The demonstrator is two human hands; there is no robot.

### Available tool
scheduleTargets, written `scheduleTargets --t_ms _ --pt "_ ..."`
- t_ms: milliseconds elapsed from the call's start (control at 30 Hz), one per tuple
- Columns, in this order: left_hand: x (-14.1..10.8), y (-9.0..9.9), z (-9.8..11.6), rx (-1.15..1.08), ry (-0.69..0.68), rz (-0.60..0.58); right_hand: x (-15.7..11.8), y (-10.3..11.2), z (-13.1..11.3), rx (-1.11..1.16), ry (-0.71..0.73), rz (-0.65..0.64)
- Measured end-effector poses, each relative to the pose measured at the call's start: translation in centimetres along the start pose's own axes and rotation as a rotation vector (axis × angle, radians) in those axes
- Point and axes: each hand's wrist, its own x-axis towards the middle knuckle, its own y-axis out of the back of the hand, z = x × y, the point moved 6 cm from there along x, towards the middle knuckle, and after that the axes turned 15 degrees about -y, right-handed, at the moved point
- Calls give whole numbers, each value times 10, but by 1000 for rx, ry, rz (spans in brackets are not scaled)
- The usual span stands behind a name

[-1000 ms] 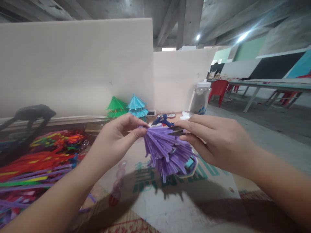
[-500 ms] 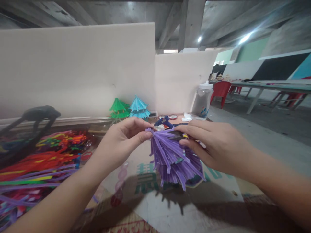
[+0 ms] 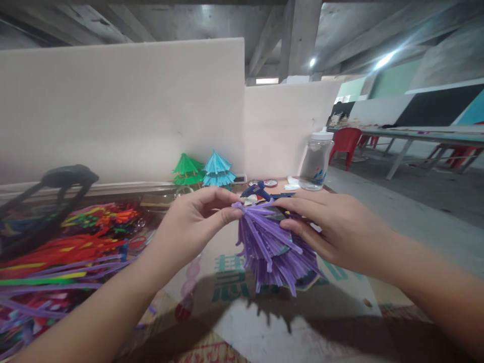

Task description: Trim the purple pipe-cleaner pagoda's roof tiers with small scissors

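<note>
A purple tree made of fuzzy pipe cleaners hangs tilted in front of me, its strips fanning down in layers. My left hand pinches its top between thumb and fingers. At the tree's upper right, my right hand is closed around a dark tool with a yellow part, mostly hidden by the fingers, so its exact kind is unclear. The right fingertips are close to the end of one raised purple strip. Beyond the hands lies a blue glue gun.
A green tree and a light-blue tree stand against the white partition. Loose coloured pipe cleaners are heaped on the left, beside a dark handled object. A clear bottle stands back right, before a red chair.
The whole view has shifted slightly. The right fingers now cover more of the dark tool; the left hand keeps its pinch on the tree's top.
</note>
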Motion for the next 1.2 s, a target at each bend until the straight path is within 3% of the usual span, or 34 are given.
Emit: scheduleTargets --t_ms 300,433,700,1200 --pt "-1 -13 -17 -331 107 16 3 -16 13 80 -178 -132" --pt "-3 -14 -20 -309 107 59 5 -20 15 110 -204 -161" --pt "-5 -11 -13 -105 -41 88 7 -18 15 130 -182 -143" --pt "-1 -11 -27 -316 88 139 6 -20 16 150 -227 -198"
